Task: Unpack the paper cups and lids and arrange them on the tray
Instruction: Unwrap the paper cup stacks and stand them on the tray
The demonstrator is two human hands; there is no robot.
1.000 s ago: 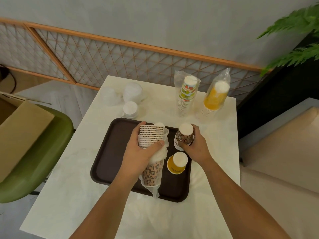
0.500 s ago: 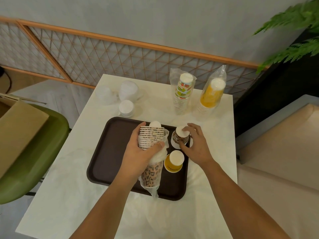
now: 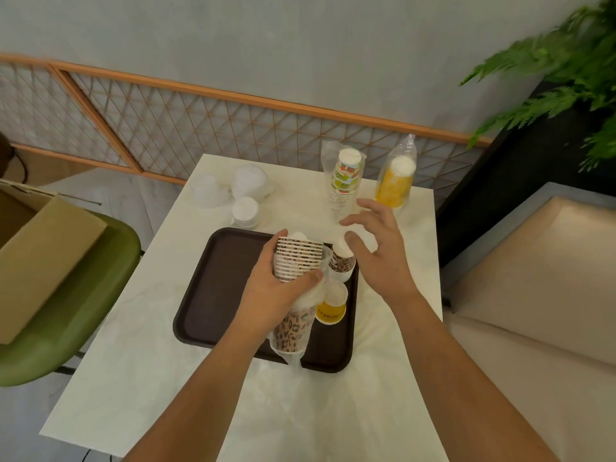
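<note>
Leopard-print cup stack [image 3: 298, 263] gripped in left hand [image 3: 276, 295]; right hand [image 3: 380, 251] spread over upturned cup [image 3: 341, 264] on tray [image 3: 216, 295]. Next, likely: pull another.

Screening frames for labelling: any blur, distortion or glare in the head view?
Head view: the right hand is smeared by motion blur, fingertips soft; the fern at top right is streaked too; the leopard cup stack in the left hand reads sharp; the wide angle slightly bows the orange rail; light is soft and even, no hard shadows or glare.
</note>
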